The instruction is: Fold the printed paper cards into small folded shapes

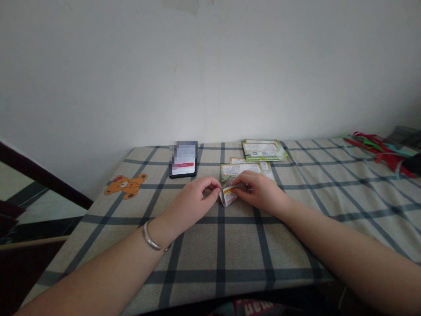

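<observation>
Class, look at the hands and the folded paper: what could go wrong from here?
The folded paper might tear or crease askew, as the right hand pinches it with the left hand at its edge. The printed sheets just behind could perhaps slide if the right hand brushes them.

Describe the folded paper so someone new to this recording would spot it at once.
On the checked tablecloth, look where the left hand and right hand come together, right of the phone. The folded paper is between them. Unlike the flat printed sheets behind it, it is small and creased, with a yellow strip on its face.
</observation>
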{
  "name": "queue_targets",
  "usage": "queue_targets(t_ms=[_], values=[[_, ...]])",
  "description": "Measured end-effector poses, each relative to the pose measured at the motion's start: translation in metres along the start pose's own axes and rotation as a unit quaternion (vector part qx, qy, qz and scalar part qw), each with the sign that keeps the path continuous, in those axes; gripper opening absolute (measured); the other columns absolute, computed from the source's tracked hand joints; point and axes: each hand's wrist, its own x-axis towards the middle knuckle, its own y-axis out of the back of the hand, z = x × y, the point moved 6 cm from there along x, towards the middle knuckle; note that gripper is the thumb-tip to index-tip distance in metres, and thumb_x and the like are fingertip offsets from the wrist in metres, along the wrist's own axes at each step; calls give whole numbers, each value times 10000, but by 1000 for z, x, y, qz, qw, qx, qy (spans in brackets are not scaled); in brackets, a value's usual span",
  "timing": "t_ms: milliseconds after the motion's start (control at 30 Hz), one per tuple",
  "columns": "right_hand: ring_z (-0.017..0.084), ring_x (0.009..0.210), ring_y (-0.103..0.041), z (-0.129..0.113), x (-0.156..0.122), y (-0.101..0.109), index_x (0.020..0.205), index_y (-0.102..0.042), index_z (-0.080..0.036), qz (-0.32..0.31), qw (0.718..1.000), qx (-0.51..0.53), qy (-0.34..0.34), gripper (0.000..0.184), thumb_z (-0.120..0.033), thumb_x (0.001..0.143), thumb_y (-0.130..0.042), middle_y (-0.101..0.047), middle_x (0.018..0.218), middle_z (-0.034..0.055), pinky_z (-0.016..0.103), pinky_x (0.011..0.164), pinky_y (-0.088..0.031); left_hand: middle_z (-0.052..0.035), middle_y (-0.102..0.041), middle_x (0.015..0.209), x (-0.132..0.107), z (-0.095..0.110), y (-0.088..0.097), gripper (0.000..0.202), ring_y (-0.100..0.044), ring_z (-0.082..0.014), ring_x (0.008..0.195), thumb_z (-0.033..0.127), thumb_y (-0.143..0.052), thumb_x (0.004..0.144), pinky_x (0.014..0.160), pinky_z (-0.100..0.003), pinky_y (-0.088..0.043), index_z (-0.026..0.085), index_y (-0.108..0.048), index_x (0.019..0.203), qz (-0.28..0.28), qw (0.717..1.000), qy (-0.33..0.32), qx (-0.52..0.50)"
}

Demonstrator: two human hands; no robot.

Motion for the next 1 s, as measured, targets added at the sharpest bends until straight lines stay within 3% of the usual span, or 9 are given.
queue_targets(t_ms=[167, 367, 600, 833, 1000], values=[[142, 805, -598, -3, 0, 0, 941, -673, -217, 6, 1000, -9, 10, 151, -158, 833, -586, -642, 925, 32, 252, 690, -454, 9, -681, 865, 0, 0, 0, 146, -630, -152, 803, 248, -486, 913, 702, -281, -486, 204, -625, 903, 3, 1000, 0, -10], [152, 838, -599, -7, -2, 0, 952, -671, -220, 4, 999, -28, 21, 131, -192, 875, -569, -636, 952, 36, 268, 713, -461, 21, -673, 828, 0, 3, -2, 36, -617, -140, 758, 216, -602, 844, 726, -282, -501, 203, -627, 867, 7, 1000, -6, -15], [139, 812, -598, -9, -2, -1, 941, -657, -216, 3, 1000, -24, 20, 110, -191, 868, -579, -640, 936, 27, 258, 696, -463, 27, -669, 794, 0, 4, -4, 56, -623, -121, 726, 156, -598, 825, 682, -247, -502, 194, -626, 855, 16, 999, 8, -50], [131, 732, -555, -4, -2, 7, 843, -538, -197, 95, 995, 12, -19, 124, -198, 793, -651, -564, 856, 18, 247, 607, -480, 18, -678, 819, 0, -3, 0, 61, -642, -131, 755, 155, -595, 819, 705, -265, -506, 191, -627, 856, 42, 998, 29, -47], [180, 926, -571, -3, -3, 11, 942, -569, -206, 102, 994, 29, -13, 160, -213, 797, -636, -582, 1033, 66, 265, 647, -526, 31, -677, 827, -1, -7, 2, 67, -648, -126, 766, 165, -589, 838, 712, -265, -514, 205, -608, 887, 51, 998, 14, -37]])
